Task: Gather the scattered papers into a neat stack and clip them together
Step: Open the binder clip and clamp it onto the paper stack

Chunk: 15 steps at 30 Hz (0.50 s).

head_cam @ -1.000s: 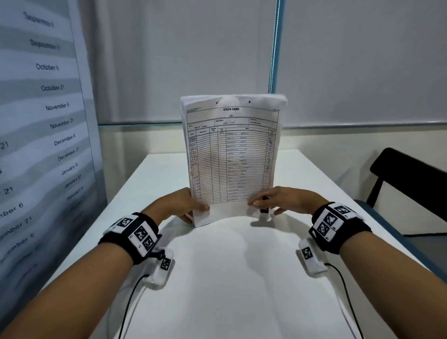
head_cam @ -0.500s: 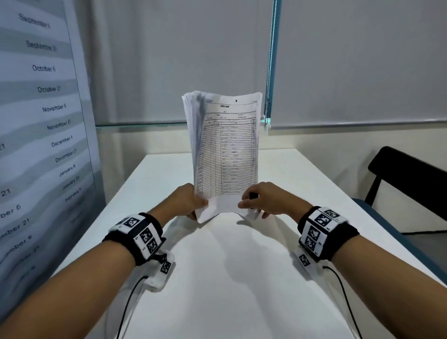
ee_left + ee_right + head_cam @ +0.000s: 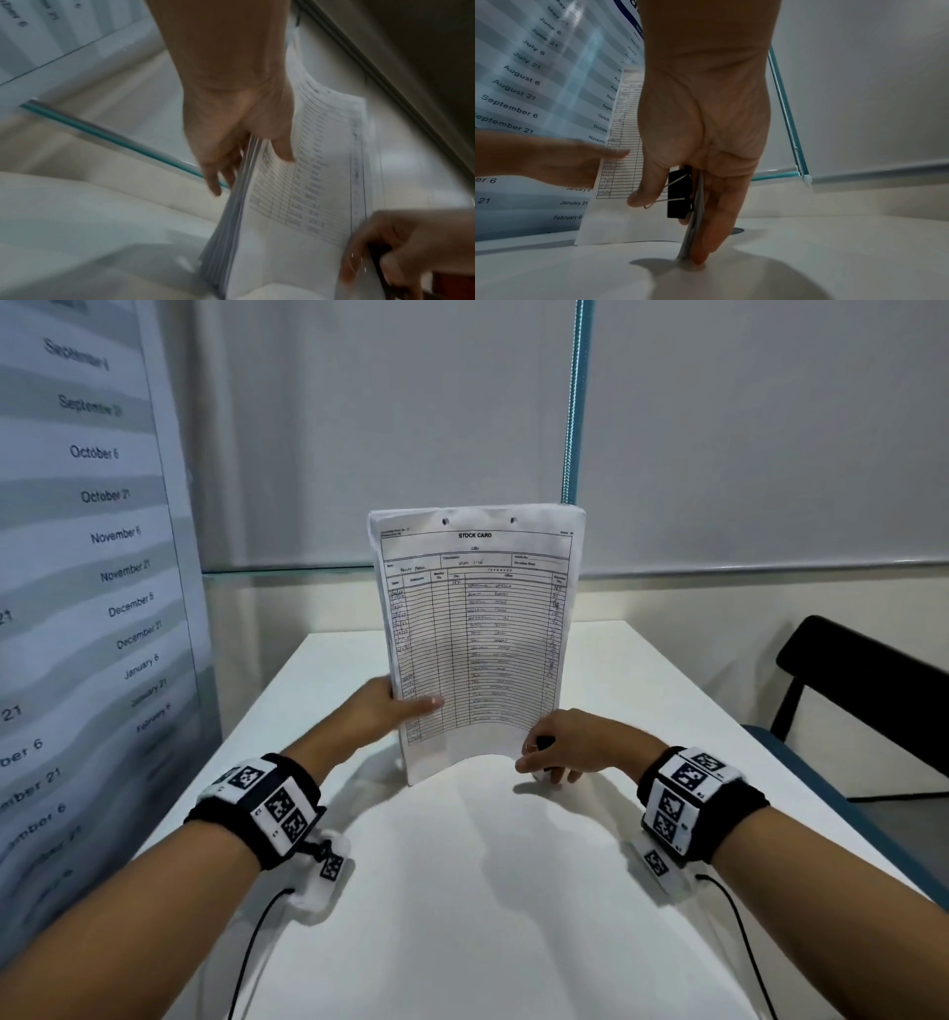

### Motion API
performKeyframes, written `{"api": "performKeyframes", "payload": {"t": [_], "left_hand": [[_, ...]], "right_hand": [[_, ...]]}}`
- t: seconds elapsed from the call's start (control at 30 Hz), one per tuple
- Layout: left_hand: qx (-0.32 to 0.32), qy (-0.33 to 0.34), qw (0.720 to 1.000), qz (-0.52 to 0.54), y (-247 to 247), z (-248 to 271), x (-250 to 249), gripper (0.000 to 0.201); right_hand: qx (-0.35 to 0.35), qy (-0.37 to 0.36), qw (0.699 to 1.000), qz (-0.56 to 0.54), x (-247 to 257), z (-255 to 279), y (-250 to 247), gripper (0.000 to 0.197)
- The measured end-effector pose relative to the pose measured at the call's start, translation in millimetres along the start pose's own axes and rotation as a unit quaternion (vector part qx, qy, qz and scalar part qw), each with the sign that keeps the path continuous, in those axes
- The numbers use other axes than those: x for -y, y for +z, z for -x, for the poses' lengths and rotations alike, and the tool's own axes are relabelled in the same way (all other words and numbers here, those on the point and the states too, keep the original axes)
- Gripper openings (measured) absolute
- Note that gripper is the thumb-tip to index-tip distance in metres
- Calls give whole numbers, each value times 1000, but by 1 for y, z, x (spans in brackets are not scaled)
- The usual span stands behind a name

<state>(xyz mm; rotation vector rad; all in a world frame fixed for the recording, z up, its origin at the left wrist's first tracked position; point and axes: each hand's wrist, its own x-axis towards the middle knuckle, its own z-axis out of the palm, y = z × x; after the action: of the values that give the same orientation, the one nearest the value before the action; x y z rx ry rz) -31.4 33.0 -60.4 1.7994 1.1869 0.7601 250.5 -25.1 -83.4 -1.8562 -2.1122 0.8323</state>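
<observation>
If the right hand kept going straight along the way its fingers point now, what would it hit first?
The white table. In the right wrist view the right hand points down along the paper stack, holding the binder clip; its longest fingertip already looks to be at the tabletop, though contact is unclear.

The handwritten entries on the upright stack of white printed stock-card papers (image 3: 475, 629) are too small to read. In the left wrist view the stack (image 3: 303, 203) is smeared by motion, and the right hand (image 3: 411, 249) is cut off by the right edge. From the head view only a sliver of the black metal binder clip (image 3: 544, 742) shows behind the right hand (image 3: 570, 744); it is probably held against the papers' right edge, near the white table (image 3: 462, 891).
</observation>
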Motion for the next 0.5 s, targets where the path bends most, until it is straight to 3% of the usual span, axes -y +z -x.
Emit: {"api": "performKeyframes", "payload": {"t": [0.07,0.13,0.23,0.37,0.5], "left_hand": [[-48,67,990,118,-5,-1,-9,49],[-87,105,978,157,-7,-3,-19,41],[-107,117,977,146,-8,-9,-28,37],[-90,113,981,127,-10,-14,-26,38],[-87,108,984,115,-12,-12,-28,55]], "right_hand": [[10,-4,1000,23,0,1,-1,32],[-1,-22,998,56,1,5,-3,33],[-96,-96,991,3,2,16,-13,45],[-241,-183,947,-105,13,31,-34,43],[-259,-199,933,-152,21,30,-39,35]]}}
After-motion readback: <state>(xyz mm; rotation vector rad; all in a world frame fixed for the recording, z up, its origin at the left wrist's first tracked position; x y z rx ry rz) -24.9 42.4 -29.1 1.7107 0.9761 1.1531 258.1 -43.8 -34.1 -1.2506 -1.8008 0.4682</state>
